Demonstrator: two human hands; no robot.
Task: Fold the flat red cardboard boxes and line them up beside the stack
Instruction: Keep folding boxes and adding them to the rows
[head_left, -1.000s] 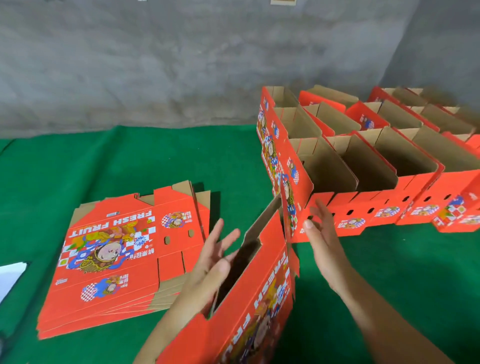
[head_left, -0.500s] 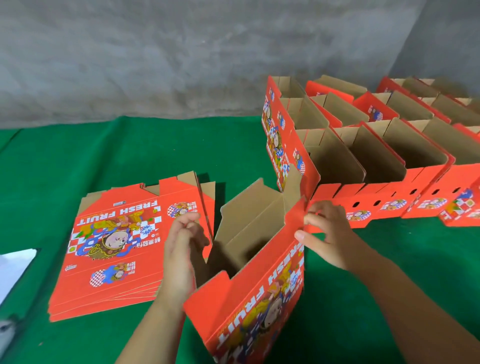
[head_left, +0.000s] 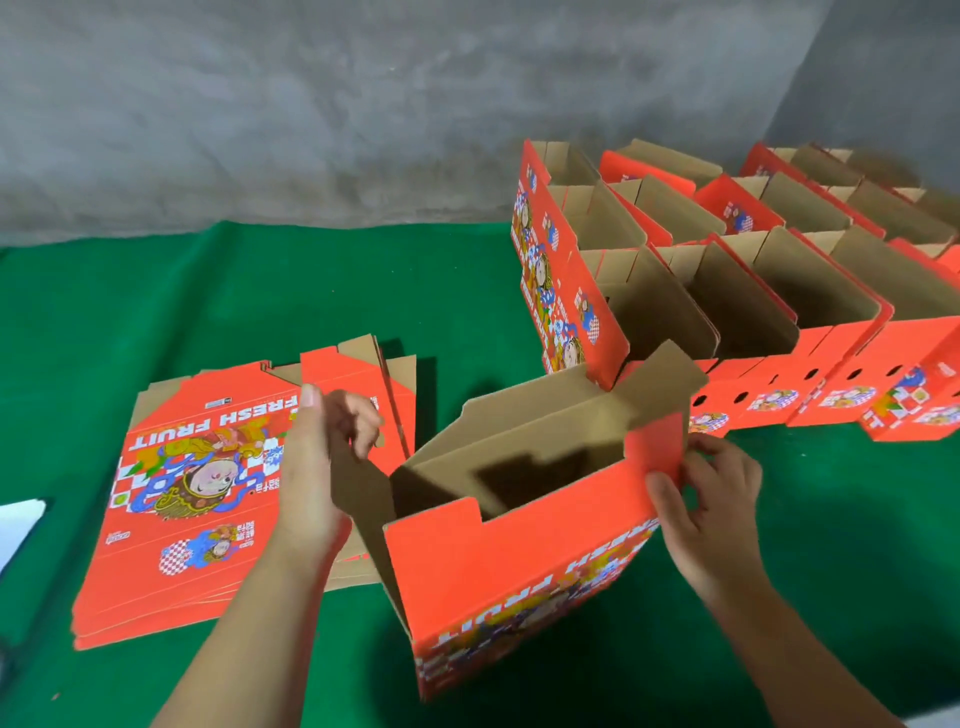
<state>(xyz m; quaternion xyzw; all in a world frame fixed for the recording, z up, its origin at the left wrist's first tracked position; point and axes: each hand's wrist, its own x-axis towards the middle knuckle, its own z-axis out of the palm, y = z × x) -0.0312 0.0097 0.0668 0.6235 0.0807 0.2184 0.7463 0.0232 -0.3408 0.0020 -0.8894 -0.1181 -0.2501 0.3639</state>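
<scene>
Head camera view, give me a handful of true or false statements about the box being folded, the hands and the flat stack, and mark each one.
1. The box being folded is open at the top, showing its brown inside. True.
2. The right hand rests flat on the green cloth. False: it pinches the red flap at the box's right end.
3. The stack of flat boxes lies to the left of the box being folded. True.
4. The left hand holds a flat box lifted off the stack. False: it is at the left end of the open box, fingers curled at a brown flap.
5. The folded boxes in the rows have closed lids. False: their tops are open.
</scene>
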